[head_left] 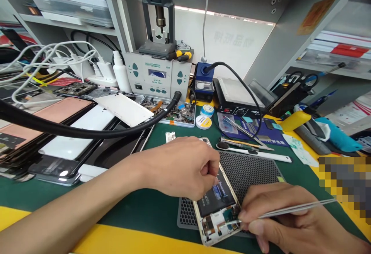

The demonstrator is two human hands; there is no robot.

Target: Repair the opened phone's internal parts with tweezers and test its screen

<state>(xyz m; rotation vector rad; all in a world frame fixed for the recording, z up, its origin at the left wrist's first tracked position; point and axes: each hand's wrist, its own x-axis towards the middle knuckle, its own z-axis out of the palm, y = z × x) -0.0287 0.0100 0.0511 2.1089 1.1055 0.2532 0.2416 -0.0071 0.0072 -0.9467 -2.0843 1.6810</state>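
Note:
An opened phone [219,192] lies slantwise on a grey honeycomb-patterned mat [255,169], its black battery and lower circuit parts exposed. My left hand [185,165] is closed over the phone's upper part, fingers curled in above the battery. Whatever those fingers pinch, if anything, is hidden. Thin metal tweezers [292,208] are gripped in my right hand [281,211], and their tip reaches the circuit parts at the phone's lower end. My right fingertips are beside the phone's lower right edge.
A black hose [116,133] arches across the left side from a hot-air station [159,74]. Several phones and panels [78,130] lie at left. Behind the mat are a parts tray [185,119], a white brush [269,155], and a black-framed plate device [239,95].

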